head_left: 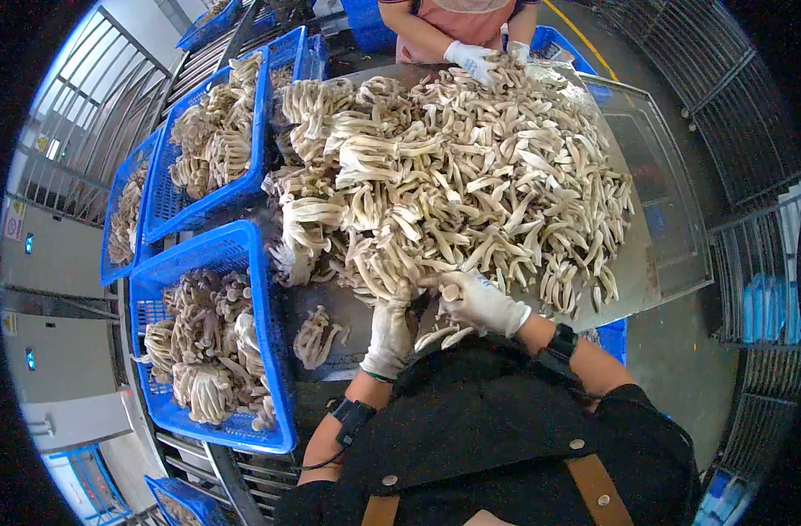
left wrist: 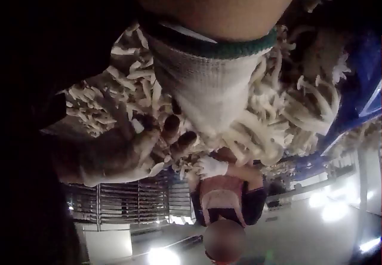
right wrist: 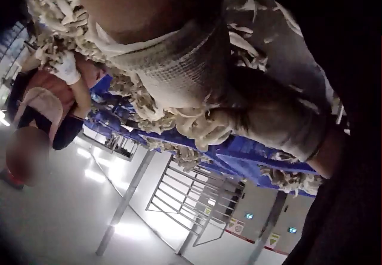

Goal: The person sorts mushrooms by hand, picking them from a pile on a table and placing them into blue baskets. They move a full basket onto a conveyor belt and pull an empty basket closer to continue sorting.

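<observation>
A large heap of pale, long-stemmed mushrooms covers the metal table. At its near edge my white-gloved left hand grips a mushroom cluster, whose stems splay out beyond the fingers in the left wrist view. Close beside it, my gloved right hand has its fingers curled around mushrooms; brown caps show by these fingers in the left wrist view. A small loose clump of mushrooms lies left of my left hand. A few single mushrooms lie between my hands and my apron.
Blue crates of mushroom clusters stand along the left side. Across the table, another person's gloved hand works at the heap. A wire-mesh panel borders the right side, with metal racks beyond.
</observation>
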`<state>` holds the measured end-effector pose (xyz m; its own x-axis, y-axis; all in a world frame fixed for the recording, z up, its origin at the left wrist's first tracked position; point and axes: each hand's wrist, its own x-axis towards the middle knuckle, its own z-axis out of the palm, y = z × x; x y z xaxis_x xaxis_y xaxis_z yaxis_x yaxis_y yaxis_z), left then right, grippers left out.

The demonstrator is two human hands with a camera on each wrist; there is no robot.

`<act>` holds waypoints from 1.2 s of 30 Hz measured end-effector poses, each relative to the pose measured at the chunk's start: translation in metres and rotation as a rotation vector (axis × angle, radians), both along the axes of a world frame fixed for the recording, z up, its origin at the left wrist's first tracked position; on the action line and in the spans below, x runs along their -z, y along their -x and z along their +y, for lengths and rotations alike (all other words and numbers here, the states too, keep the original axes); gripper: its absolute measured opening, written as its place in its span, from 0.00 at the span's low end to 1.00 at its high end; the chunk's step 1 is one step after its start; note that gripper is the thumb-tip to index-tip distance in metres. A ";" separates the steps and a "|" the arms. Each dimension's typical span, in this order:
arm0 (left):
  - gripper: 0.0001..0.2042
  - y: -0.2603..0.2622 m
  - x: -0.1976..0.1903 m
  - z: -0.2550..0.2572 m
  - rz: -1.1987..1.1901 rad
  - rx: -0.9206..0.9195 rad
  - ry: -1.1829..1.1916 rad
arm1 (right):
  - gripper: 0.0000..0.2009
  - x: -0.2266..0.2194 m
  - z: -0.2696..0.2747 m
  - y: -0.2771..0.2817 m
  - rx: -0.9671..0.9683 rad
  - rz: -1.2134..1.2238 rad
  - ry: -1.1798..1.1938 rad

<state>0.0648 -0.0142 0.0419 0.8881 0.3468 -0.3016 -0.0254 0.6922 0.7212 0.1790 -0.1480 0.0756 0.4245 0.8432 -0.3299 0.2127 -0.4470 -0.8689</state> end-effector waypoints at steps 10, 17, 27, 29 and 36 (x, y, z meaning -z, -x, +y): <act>0.25 0.003 0.001 0.007 -0.130 -0.025 0.166 | 0.23 -0.005 0.020 -0.004 0.096 -0.256 -0.084; 0.22 0.014 0.012 0.015 -0.136 0.030 0.155 | 0.22 0.007 0.029 -0.006 0.225 -0.614 -0.218; 0.21 0.019 0.019 0.019 -0.103 -0.037 0.410 | 0.15 -0.012 0.028 0.004 0.367 -0.124 -0.248; 0.21 0.019 0.007 0.009 -0.095 0.083 0.292 | 0.14 0.018 0.031 0.003 0.308 -0.335 -0.296; 0.18 0.016 0.017 0.015 -0.073 0.028 0.294 | 0.20 0.008 0.040 0.009 0.135 0.158 -0.240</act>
<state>0.0493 0.0012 0.0253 0.9191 0.2295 -0.3202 -0.0483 0.8723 0.4866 0.1705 -0.1079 0.0680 0.4977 0.8444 -0.1985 0.0197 -0.2398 -0.9706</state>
